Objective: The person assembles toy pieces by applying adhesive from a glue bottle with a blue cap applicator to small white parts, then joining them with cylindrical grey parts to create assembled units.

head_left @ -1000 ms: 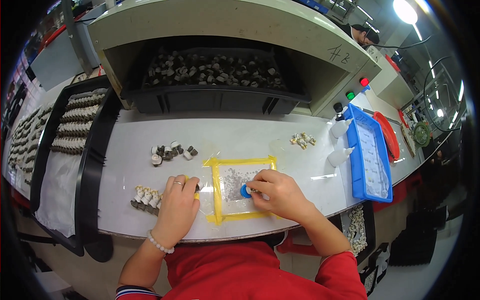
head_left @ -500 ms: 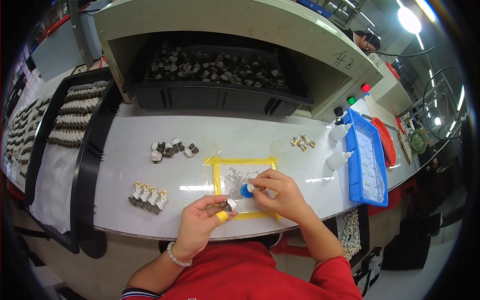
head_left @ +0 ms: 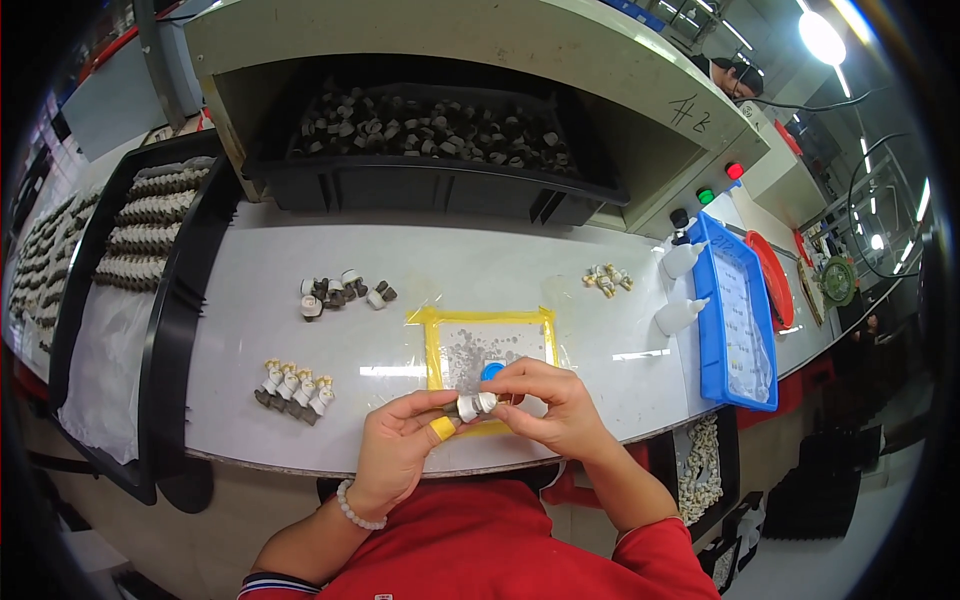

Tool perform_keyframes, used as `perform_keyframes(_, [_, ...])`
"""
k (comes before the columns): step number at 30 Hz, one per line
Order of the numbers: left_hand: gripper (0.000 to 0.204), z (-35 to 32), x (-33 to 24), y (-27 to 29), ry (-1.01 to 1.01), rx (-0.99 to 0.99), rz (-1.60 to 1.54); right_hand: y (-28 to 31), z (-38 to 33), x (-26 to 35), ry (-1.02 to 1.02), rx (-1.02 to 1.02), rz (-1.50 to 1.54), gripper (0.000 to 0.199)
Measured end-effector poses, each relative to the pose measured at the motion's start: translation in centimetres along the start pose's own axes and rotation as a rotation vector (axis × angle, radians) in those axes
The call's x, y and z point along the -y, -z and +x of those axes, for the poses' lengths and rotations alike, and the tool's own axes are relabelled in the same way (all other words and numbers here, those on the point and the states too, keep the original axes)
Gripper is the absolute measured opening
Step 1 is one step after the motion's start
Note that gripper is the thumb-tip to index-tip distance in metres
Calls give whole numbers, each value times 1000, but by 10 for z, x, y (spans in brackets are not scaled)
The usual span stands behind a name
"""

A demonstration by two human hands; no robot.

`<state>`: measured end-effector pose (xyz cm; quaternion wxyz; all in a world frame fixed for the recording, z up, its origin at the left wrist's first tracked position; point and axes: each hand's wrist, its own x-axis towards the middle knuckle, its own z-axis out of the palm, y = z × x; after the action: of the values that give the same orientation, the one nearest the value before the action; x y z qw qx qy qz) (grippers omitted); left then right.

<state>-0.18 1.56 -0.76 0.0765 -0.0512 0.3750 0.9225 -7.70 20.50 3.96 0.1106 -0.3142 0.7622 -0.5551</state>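
My left hand (head_left: 402, 446), with a yellow cover on one fingertip, and my right hand (head_left: 552, 402) meet over the near edge of a yellow-bordered square mat (head_left: 488, 336). Together they pinch one small white and dark part (head_left: 472, 405). A blue round piece (head_left: 492, 371) shows just above my right fingers. To the left of my hands a short row of white-capped parts (head_left: 295, 388) stands on the white bench (head_left: 500, 270). A loose cluster of dark and white parts (head_left: 340, 291) lies further back.
A black bin (head_left: 420, 185) full of small parts sits under a beige hood. Black trays (head_left: 160, 225) with rows of parts fill the left side. Two white squeeze bottles (head_left: 682, 288), a blue tray (head_left: 735, 310) and another small parts group (head_left: 606, 279) are at the right.
My left hand left the row of parts on the bench and came across to my right hand. Both hands now hold one small part together at the mat's near edge.
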Motion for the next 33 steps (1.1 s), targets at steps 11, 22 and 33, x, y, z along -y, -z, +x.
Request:
perform_keyframes(11, [26,-2,11,2,-185,1,281,-2,-6,1,-68,28,-26,27])
perform_keyframes(22, [24,-10,2,-13,-192,25,306,1,-14,-1,-28,73,7,26])
perform_keyframes(33, [30,-46,-27,29,-853,32,1619,121,18,-64,-120,-484,-805,26])
